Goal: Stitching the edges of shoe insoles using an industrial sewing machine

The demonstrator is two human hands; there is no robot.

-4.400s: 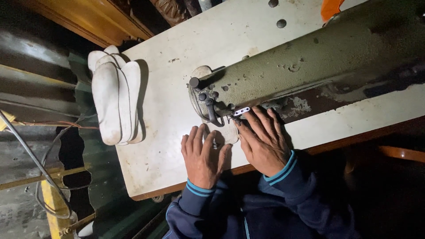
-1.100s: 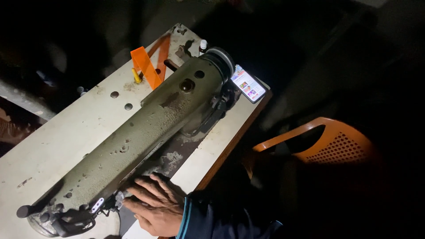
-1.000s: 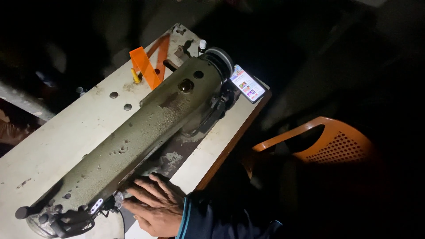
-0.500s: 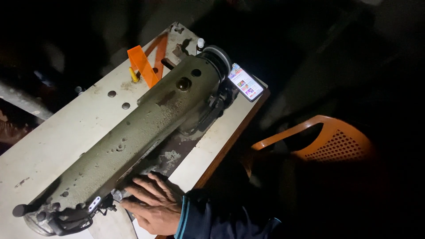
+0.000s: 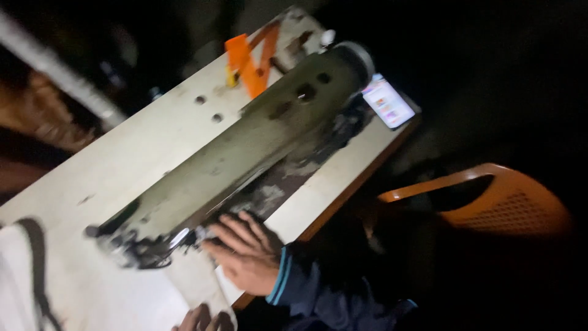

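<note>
Blurred frame: long olive sewing machine (image 5: pixel 245 153) on pale table (image 5: pixel 110 171), right hand (image 5: pixel 245 254) flat, fingers spread on cloth (image 5: pixel 193 285) at its needle end, lit phone (image 5: pixel 388 102) far right, left hand (image 5: pixel 202 319) cut off, grip unclear.

A lit phone (image 5: pixel 388 102) lies face up at the far right corner of the pale bench (image 5: pixel 131 162), its screen bright against the dark room. Left of the phone, near the bench's far edge, an orange plastic piece (image 5: pixel 245 58) stands upright. Between that piece and the bench's middle, two small round holes (image 5: pixel 208 108) show in the top. Off the bench, below and to the right of the phone, an orange plastic chair (image 5: pixel 499 199) with a perforated back stands in the dark.
</note>
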